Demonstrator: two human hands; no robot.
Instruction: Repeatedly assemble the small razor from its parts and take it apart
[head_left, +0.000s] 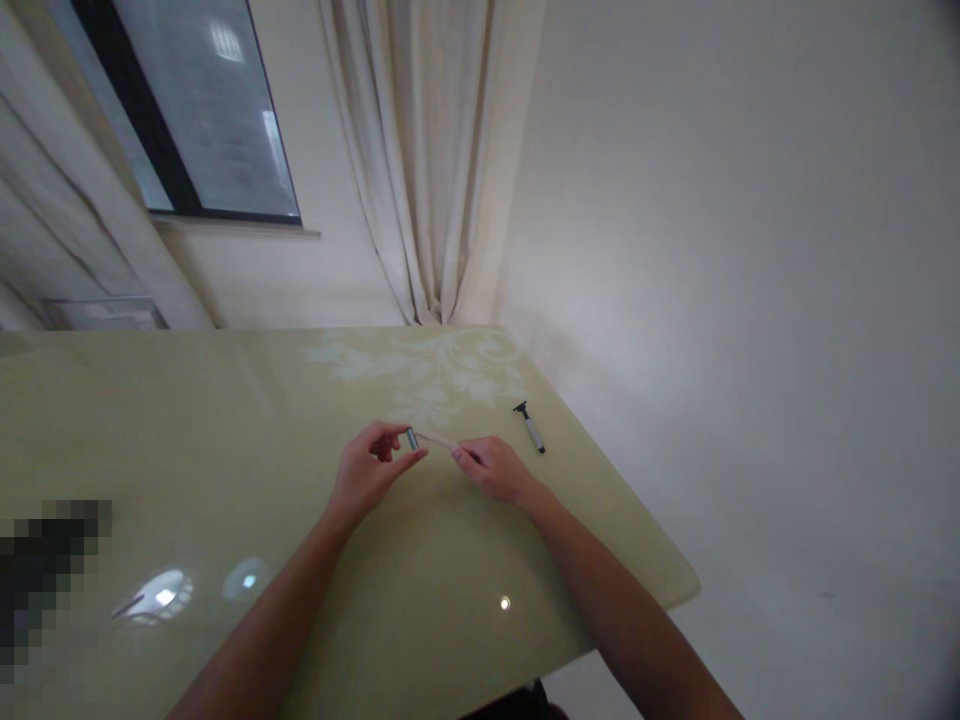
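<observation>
Between the thumb and fingertips of my left hand (375, 465) is a small, narrow, grey-and-dark piece (412, 439), held upright. It looks like a razor cartridge, but is too small to be sure. My right hand (491, 466) is closed round a thin, pale stick (436, 439). The stick's far end points left and reaches the small piece or comes very close to it; its tip is too small to make out. Beyond my right hand, a razor handle (533, 432) with a black T-shaped top and a grey grip lies on the table.
The glossy, pale yellow-green table (420, 620) has a white leaf pattern at its far end and reflects the lamps. A white wall (735, 300) runs along its right side. Behind stand a beige curtain (427, 150) and a dark-framed window (202, 110). A blurred dark patch (37, 580) is at left.
</observation>
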